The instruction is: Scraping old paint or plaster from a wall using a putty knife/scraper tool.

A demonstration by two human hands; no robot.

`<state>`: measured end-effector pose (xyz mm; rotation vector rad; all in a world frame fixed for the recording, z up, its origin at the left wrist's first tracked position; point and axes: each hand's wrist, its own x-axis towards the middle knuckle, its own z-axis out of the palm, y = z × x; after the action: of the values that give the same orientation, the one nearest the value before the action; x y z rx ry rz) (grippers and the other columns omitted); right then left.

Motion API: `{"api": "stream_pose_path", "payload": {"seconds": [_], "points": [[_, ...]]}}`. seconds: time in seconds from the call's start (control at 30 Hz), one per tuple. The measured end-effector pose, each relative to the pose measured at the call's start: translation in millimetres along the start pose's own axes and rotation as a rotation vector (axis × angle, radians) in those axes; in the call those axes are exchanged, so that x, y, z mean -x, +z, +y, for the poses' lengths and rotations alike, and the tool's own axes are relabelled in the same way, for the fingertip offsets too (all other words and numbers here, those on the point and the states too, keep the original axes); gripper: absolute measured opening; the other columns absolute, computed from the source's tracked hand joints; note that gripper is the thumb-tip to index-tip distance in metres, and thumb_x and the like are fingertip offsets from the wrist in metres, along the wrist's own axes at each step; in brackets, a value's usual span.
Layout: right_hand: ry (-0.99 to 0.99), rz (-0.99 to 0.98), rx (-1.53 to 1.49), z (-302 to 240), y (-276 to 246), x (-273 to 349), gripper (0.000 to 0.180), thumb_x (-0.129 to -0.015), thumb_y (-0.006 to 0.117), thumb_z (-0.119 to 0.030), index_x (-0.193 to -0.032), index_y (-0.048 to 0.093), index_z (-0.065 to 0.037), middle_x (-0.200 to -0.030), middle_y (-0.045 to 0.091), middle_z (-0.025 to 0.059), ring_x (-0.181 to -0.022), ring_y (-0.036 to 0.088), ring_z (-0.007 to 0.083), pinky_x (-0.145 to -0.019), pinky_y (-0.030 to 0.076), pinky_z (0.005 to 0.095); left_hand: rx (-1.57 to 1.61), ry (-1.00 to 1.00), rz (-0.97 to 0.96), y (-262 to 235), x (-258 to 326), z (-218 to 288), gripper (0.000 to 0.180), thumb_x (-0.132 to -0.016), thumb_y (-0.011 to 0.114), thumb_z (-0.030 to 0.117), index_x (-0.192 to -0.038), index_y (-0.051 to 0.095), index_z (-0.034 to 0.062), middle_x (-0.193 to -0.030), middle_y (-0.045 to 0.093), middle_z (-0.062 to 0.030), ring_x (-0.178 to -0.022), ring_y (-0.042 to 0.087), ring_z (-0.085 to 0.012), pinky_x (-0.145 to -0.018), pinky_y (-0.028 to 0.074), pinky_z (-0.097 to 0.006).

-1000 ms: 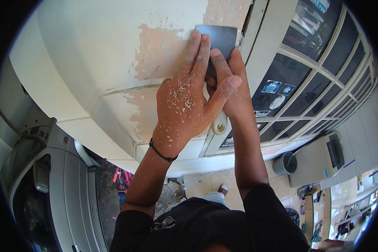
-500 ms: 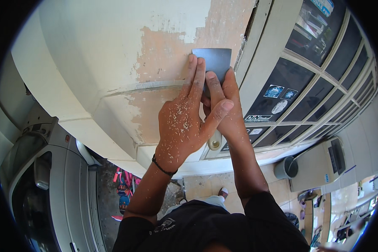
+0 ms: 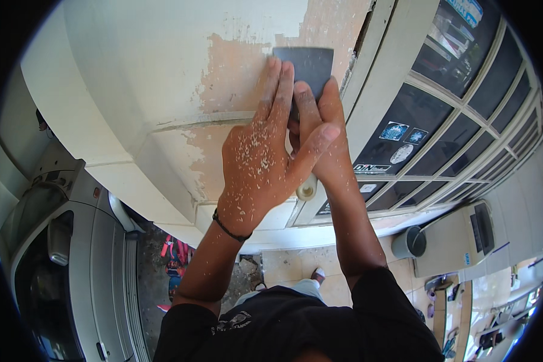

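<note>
Both hands press the dark flat metal scraper blade (image 3: pixel 304 69) at twelve o'clock: left hand (image 3: pixel 265 163) flat, fingers together; right hand (image 3: pixel 326 139) gripping its handle. Keep the blade shallow against the cream painted wall (image 3: pixel 139 72).

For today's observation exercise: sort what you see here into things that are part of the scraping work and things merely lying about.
Part of the work:
- scraper blade
- left hand pressed over it
- right hand gripping the handle
- wall with its bared patch

Lying about:
- grey bucket
- silver car
- red-handled tools on the ground
- window grille
</note>
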<state>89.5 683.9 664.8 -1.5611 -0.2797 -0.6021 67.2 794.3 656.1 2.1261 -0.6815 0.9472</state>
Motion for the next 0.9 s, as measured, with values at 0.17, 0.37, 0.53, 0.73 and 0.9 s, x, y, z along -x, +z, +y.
{"api": "stream_pose_path", "payload": {"seconds": [0.17,0.37,0.53,0.73,0.9], "points": [[0.016,-0.046,-0.075,8,5,-7,0.02,-0.108,0.053,-0.028,-0.111,0.047,-0.009,-0.078,0.055,-0.0015,-0.058,0.049,0.0034,-0.045,0.038,0.0216,0.005,-0.059,-0.027,-3,-3,-5,0.089,-0.097,0.06,0.059,-0.158,0.033,-0.0001,-0.16,0.037,-0.0269,-0.132,0.056,-0.0429,-0.096,0.055,-0.045],[-0.015,0.002,-0.019,15,7,10,0.021,-0.108,0.053,-0.028,-0.11,0.045,-0.008,-0.079,0.053,-0.0011,-0.059,0.048,0.0034,-0.045,0.038,0.022,0.056,0.02,0.036,1,5,-10,0.09,-0.096,0.06,0.061,-0.157,0.035,0.0007,-0.16,0.037,-0.025,-0.133,0.056,-0.0423,-0.096,0.055,-0.044],[-0.035,-0.052,-0.053,-9,13,-11,0.02,-0.109,0.051,-0.028,-0.109,0.044,-0.009,-0.078,0.053,-0.0013,-0.058,0.048,0.0039,-0.044,0.036,0.0214,-0.013,-0.007,-0.005,-18,-12,-4,0.088,-0.096,0.061,0.059,-0.158,0.035,0.0021,-0.16,0.037,-0.0248,-0.133,0.056,-0.0427,-0.098,0.054,-0.044],[0.047,0.007,-0.114,12,12,10,0.023,-0.108,0.052,-0.029,-0.109,0.043,-0.009,-0.078,0.053,-0.0014,-0.057,0.048,0.0043,-0.044,0.037,0.0219,0.069,-0.024,-0.052,-1,12,-14,0.086,-0.097,0.06,0.057,-0.158,0.033,0.0024,-0.16,0.037,-0.0242,-0.135,0.053,-0.0433,-0.101,0.052,-0.045],[0.057,-0.008,-0.059,-3,11,3,0.027,-0.108,0.053,-0.031,-0.111,0.042,-0.006,-0.08,0.053,0.0009,-0.059,0.05,0.0053,-0.045,0.041,0.0232,0.029,0.047,-0.026,-12,-6,-10,0.083,-0.099,0.058,0.056,-0.158,0.034,0.0038,-0.159,0.039,-0.0237,-0.138,0.05,-0.0435,-0.104,0.05,-0.045]]}}
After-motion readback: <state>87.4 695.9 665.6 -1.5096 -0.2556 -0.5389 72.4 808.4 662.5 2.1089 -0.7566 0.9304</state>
